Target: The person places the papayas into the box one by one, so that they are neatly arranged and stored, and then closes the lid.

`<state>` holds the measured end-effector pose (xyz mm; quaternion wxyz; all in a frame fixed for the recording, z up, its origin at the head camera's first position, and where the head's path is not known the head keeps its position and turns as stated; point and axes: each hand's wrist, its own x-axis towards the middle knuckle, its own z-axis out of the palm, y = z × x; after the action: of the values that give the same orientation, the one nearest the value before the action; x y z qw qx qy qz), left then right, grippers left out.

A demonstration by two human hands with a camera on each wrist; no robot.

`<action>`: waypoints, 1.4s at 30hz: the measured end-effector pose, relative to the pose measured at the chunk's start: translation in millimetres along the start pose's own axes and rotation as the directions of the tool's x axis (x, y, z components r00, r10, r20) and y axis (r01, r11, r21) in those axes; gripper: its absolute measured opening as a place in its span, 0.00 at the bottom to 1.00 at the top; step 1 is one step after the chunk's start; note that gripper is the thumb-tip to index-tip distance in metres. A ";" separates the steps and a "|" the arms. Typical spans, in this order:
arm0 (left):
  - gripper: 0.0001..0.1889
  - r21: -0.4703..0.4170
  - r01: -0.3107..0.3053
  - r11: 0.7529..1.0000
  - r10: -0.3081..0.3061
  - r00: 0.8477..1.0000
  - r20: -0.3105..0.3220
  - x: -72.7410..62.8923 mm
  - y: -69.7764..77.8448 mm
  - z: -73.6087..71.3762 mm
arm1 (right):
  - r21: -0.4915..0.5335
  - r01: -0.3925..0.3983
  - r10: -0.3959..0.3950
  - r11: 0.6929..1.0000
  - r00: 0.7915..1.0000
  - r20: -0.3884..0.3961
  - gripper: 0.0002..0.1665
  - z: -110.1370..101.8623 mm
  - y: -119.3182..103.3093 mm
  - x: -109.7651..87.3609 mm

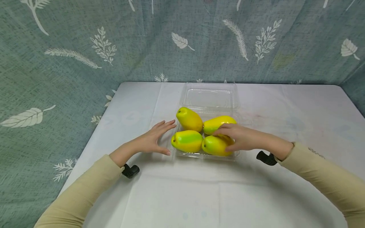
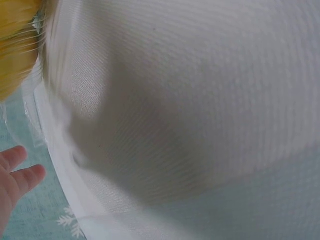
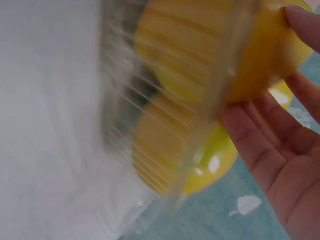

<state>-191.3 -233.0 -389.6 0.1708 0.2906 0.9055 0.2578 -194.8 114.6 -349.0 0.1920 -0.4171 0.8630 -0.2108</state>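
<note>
Several yellow-green papayas lie in two rows in a clear plastic clamshell box [image 1: 206,156]. My right hand [image 1: 246,137] grips the front right papaya [image 1: 214,146], thumb on its near side and fingers over its far side. In the right wrist view, that papaya [image 3: 272,52] shows between thumb and fingers, partly behind the box's ribbed wall. Behind it lies the back right papaya [image 1: 219,123]. At the box's left side, my left hand [image 1: 152,139] holds nothing, its fingers spread near the front left papaya [image 1: 188,141] and the back left papaya [image 1: 188,119].
The box's clear lid [image 1: 209,97] is folded back flat toward the table's far edge. A white cloth [image 1: 176,196] covers the table. Behind it hangs a blue-green curtain [image 1: 211,60] with white leaf prints.
</note>
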 end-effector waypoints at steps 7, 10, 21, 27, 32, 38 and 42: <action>0.51 0.012 -0.001 1.000 0.001 1.000 0.004 0.7 0.0 -0.9 | -0.011 -0.041 0.040 0.999 0.996 -0.075 0.30 -30.9 0.5 4.3; 0.51 0.010 -0.001 1.000 0.001 1.000 0.004 0.6 -0.3 -1.0 | -0.021 -0.049 0.047 0.999 0.996 -0.082 0.29 -40.9 3.7 10.7; 0.51 0.006 -0.014 1.000 0.014 1.000 0.004 2.4 -2.0 0.4 | -0.143 -0.088 0.078 0.986 0.995 -0.069 0.26 -22.0 23.6 33.5; 0.51 0.007 -0.015 1.000 0.015 1.000 0.005 2.2 -2.8 0.2 | -0.205 -0.089 0.074 0.975 0.994 -0.080 0.26 -17.5 19.9 34.6; 0.51 0.003 -0.015 1.000 0.015 1.000 0.004 2.0 -2.9 0.5 | -0.211 -0.092 0.087 0.973 0.996 -0.030 0.28 -19.6 18.9 35.5; 0.51 -0.003 -0.013 1.000 0.013 1.000 0.002 1.6 -3.9 1.4 | -0.204 -0.050 0.046 0.978 0.999 -0.024 0.31 -21.5 24.4 34.3; 0.51 0.004 -0.014 1.000 0.014 1.000 0.000 1.4 -3.9 1.6 | -0.141 -0.050 0.041 0.989 0.997 -0.062 0.34 -22.9 29.1 31.1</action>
<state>-193.4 -234.3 -393.3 0.1683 0.2973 0.9040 0.2571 -243.0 110.8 -350.0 0.1413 -0.4036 0.8903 -0.1564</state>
